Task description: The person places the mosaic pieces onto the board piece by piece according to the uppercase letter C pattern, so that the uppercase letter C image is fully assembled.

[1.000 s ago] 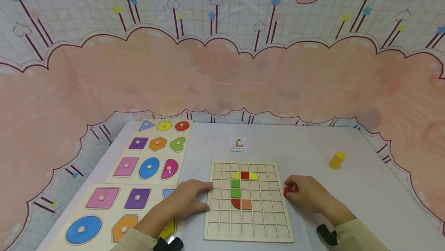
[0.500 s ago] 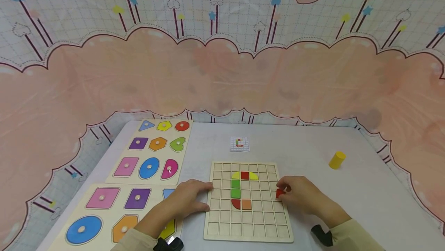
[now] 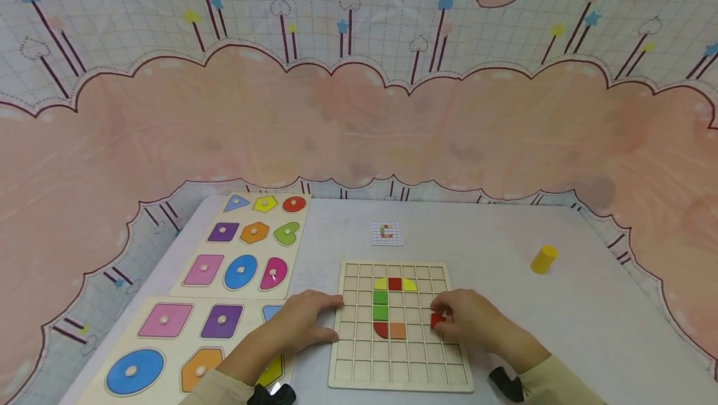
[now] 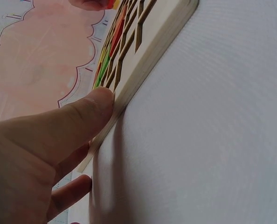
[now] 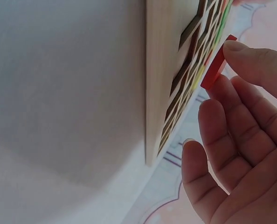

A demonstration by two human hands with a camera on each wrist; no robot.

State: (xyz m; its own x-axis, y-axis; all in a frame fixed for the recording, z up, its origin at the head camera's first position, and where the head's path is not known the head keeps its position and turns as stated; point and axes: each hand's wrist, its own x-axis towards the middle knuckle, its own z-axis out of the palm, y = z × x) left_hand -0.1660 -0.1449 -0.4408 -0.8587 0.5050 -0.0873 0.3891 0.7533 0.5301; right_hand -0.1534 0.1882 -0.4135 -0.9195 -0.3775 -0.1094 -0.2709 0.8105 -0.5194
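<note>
A wooden grid board lies flat on the white table. Set in its cells are a red square between two yellow quarter-rounds, two green squares below on the left, then a red quarter-round beside an orange square. Along the board's left edge rests my left hand, thumb and forefinger spread; the left wrist view has its thumb against the rim. My right hand pinches a small flat red tile between thumb and fingers, over the board's right-hand columns.
Behind the board lies a small printed pattern card. A yellow cylinder stands at the back right. Two knobbed shape puzzles cover the table's left side, partly under my left forearm. A patterned cloth hangs behind.
My right hand has carried the red tile leftward, from just outside the board's right edge to above its right columns. The left hand stays at the left edge.
</note>
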